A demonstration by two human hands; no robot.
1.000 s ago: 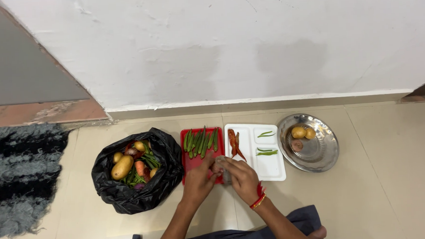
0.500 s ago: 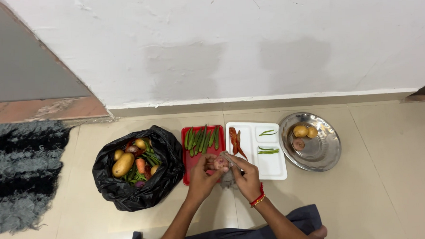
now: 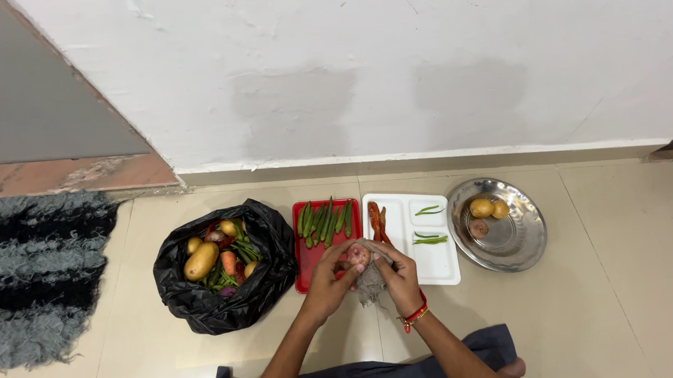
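View from the head camera, looking down at a beige tiled floor [image 3: 621, 290] that meets a white wall. Largest item: a crumpled black plastic bag [image 3: 223, 281], open at the top and filled with mixed vegetables, lying toward the floor's left side beside a grey shaggy rug [image 3: 30, 278]. To its right, side by side along the wall edge: a red rectangular tray [image 3: 310, 269] bearing green okra pods [image 3: 324, 221], then a white compartmented plastic plate [image 3: 438, 264] with red chillies at its left edge and green chillies in its right compartments, then a round steel plate [image 3: 520, 241] holding three small potatoes [image 3: 489, 209].

Both hands meet over the near edge where red tray and white plate adjoin. The left hand [image 3: 329, 280] is curled, pinching a small pinkish round vegetable [image 3: 358, 254] from its left; the right hand [image 3: 397, 273] closes on it from the right, and greyish peel or fibre [image 3: 371, 286] hangs below. The vegetable lies directly between the fingertips, equally near both hands; its long axis cannot be told.
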